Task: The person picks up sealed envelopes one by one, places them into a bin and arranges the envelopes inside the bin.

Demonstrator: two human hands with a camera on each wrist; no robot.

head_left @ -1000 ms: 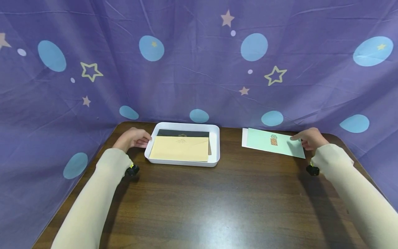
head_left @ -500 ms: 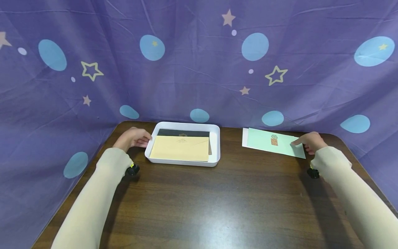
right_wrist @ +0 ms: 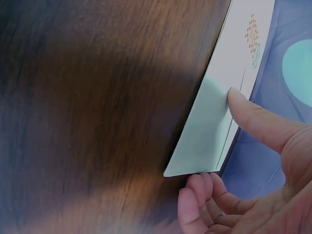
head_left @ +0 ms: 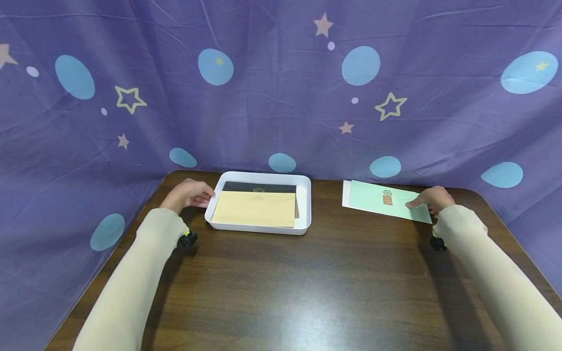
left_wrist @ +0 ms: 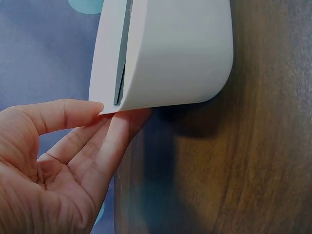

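My left hand (head_left: 190, 195) pinches the left end of a white tray (head_left: 304, 195). In the left wrist view the thumb is on the tray's rim and the other fingers are below it. Inside the tray a cream envelope (head_left: 254, 209) overlaps a black envelope (head_left: 237, 186). A brown edge (head_left: 297, 210) shows beside them. At the right, my right hand (head_left: 434, 199) holds the right end of a mint-green envelope (head_left: 369, 196). In the right wrist view the thumb presses its top face (right_wrist: 200, 131), and the curled fingers meet its short edge.
A white envelope or sheet (head_left: 346, 194) sticks out under the left end of the mint-green one. Both lie near the back edge of the brown wooden table (head_left: 281, 273). Behind hangs a purple curtain (head_left: 281, 131) with stars and blue spots.
My right hand has shifted slightly toward the front and left, its thumb further over the mint-green envelope. My left hand, the tray and the envelopes have stayed in place.
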